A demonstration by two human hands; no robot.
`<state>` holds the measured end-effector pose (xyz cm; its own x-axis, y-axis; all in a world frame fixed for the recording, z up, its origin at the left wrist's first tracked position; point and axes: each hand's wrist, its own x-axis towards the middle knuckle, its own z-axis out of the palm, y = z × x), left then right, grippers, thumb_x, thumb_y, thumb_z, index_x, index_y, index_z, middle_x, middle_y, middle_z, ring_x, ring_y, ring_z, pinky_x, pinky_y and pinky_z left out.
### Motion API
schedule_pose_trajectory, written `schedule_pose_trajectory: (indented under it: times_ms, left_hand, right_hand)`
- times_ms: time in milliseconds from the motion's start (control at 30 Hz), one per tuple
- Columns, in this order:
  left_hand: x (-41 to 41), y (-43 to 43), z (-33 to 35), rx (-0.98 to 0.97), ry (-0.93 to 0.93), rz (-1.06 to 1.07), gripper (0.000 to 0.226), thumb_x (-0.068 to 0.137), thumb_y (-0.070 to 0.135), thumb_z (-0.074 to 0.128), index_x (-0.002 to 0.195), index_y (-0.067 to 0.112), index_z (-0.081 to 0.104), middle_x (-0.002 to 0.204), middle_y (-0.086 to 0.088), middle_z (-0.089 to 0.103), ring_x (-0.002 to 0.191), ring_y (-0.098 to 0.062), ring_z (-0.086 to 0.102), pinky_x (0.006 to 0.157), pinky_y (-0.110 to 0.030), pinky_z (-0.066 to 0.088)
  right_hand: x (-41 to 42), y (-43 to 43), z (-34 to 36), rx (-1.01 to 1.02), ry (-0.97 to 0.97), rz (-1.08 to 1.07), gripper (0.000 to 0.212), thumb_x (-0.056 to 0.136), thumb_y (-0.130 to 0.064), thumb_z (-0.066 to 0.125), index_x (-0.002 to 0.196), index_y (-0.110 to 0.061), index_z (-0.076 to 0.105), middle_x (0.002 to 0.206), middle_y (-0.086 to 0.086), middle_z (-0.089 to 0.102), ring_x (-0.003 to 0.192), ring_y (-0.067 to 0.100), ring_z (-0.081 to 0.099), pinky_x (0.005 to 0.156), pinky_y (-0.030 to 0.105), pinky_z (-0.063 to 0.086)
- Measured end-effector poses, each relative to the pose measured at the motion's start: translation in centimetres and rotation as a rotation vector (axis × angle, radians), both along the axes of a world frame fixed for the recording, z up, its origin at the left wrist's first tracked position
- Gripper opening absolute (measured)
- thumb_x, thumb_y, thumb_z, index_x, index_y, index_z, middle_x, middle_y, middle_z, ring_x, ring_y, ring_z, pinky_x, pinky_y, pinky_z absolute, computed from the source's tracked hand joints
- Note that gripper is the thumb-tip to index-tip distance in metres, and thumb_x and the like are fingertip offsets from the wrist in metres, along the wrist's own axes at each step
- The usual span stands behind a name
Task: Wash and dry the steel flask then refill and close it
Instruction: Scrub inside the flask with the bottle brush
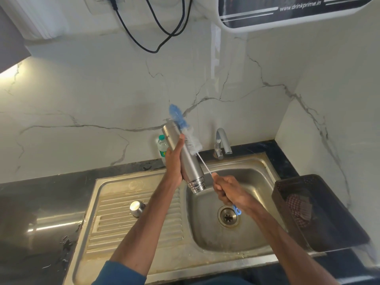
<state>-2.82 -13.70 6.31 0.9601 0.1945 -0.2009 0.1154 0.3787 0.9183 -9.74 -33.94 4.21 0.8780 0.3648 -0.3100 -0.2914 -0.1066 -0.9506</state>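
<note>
**Steel flask scrubbed over kitchen sink**

A person tilts a steel flask (186,159) mouth-down above the basin of a stainless sink (257,182). The left hand (173,161) is wrapped round its body. The right hand (226,189) grips the handle of a blue-and-white bottle brush (185,130), whose bristles lie against the flask's outer wall. The flask's steel cap (136,208) stands on the ribbed drainboard (123,233). A tap (222,142) rises behind the basin, and a plastic bottle (162,147) sits by the marble-veined wall (82,99). The counter (41,202) is dark and glossy. At right on it, a dark basket (277,194) holds a checked cloth (300,208). Above hang a black cable (144,38) and a white water purifier (287,15).
</note>
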Motion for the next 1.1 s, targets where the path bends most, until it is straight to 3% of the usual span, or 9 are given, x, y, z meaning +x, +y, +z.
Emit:
schedule_pose_trajectory:
  times_ms: [200, 367, 467, 633, 767, 933, 1000, 1100]
  left_hand:
    - [1.3, 1.8, -0.7, -0.065, 0.067, -0.01, 0.089, 0.079, 0.068, 0.08, 0.142, 0.01, 0.058, 0.134, -0.032, 0.064, 0.121, -0.054, 0.063, 0.104, -0.07, 0.048]
    - [0.7, 2.4, 0.4, -0.072, 0.034, 0.006, 0.07, 0.093, 0.061, 0.065, 0.136, 0.006, 0.062, 0.115, -0.023, 0.071, 0.104, -0.041, 0.07, 0.097, -0.054, 0.058]
    - [0.3, 2.0, 0.3, -0.063, 0.061, -0.063, 0.087, 0.083, 0.068, 0.074, 0.144, 0.008, 0.057, 0.135, -0.03, 0.064, 0.124, -0.051, 0.062, 0.108, -0.066, 0.047]
    - [0.5, 1.0, 0.8, 0.027, 0.038, -0.039, 0.09, 0.073, 0.064, 0.087, 0.141, 0.013, 0.057, 0.133, -0.031, 0.064, 0.121, -0.055, 0.062, 0.097, -0.066, 0.055]
    - [1.1, 1.7, 0.7, 0.003, 0.054, -0.04, 0.086, 0.076, 0.061, 0.086, 0.14, 0.012, 0.058, 0.132, -0.031, 0.064, 0.12, -0.056, 0.062, 0.098, -0.073, 0.051]
    - [0.4, 2.6, 1.3, -0.098, 0.011, -0.04, 0.069, 0.095, 0.057, 0.063, 0.142, 0.007, 0.057, 0.122, -0.025, 0.068, 0.106, -0.043, 0.071, 0.088, -0.053, 0.06]
    - [0.4, 2.7, 1.0, -0.123, 0.026, -0.018, 0.072, 0.092, 0.061, 0.065, 0.141, 0.008, 0.059, 0.122, -0.026, 0.068, 0.109, -0.043, 0.069, 0.093, -0.055, 0.058]
    - [0.3, 2.4, 0.7, -0.158, 0.045, -0.068, 0.088, 0.081, 0.067, 0.075, 0.145, 0.009, 0.057, 0.14, -0.032, 0.06, 0.127, -0.052, 0.06, 0.108, -0.069, 0.046]
  right_hand:
    - [-2.3, -0.7, -2.9, 0.026, 0.055, 0.002, 0.052, 0.105, -0.054, 0.048, 0.063, -0.023, 0.042, 0.06, 0.001, 0.025, 0.044, 0.01, 0.019, 0.045, 0.025, 0.01]
    - [-4.2, -1.5, -5.3, 0.047, 0.087, 0.005, 0.052, 0.093, -0.064, 0.054, 0.059, -0.026, 0.043, 0.057, -0.001, 0.024, 0.045, 0.009, 0.019, 0.044, 0.02, 0.014]
    - [-3.4, -0.8, -4.1, 0.059, 0.075, -0.008, 0.056, 0.099, -0.065, 0.054, 0.061, -0.026, 0.042, 0.059, 0.001, 0.022, 0.046, 0.009, 0.018, 0.045, 0.023, 0.01]
    - [-0.7, 0.6, -0.8, 0.025, -0.004, -0.008, 0.05, 0.107, -0.05, 0.044, 0.065, -0.023, 0.042, 0.058, -0.004, 0.027, 0.044, 0.01, 0.021, 0.041, 0.021, 0.016]
    - [-1.0, 0.5, -1.0, 0.019, -0.014, -0.002, 0.051, 0.108, -0.05, 0.044, 0.064, -0.023, 0.042, 0.058, -0.003, 0.028, 0.043, 0.01, 0.021, 0.039, 0.021, 0.018]
    - [-3.9, -0.5, -4.0, 0.066, 0.042, 0.007, 0.051, 0.103, -0.052, 0.046, 0.061, -0.024, 0.041, 0.056, -0.002, 0.023, 0.043, 0.008, 0.019, 0.044, 0.02, 0.011]
    - [-4.7, -0.9, -4.8, 0.068, 0.05, 0.007, 0.049, 0.1, -0.054, 0.047, 0.061, -0.024, 0.041, 0.055, -0.001, 0.023, 0.043, 0.008, 0.019, 0.045, 0.021, 0.012]
    - [-4.5, -0.7, -4.4, 0.077, 0.051, -0.005, 0.049, 0.099, -0.054, 0.047, 0.061, -0.024, 0.041, 0.056, 0.0, 0.022, 0.043, 0.008, 0.019, 0.044, 0.018, 0.014]
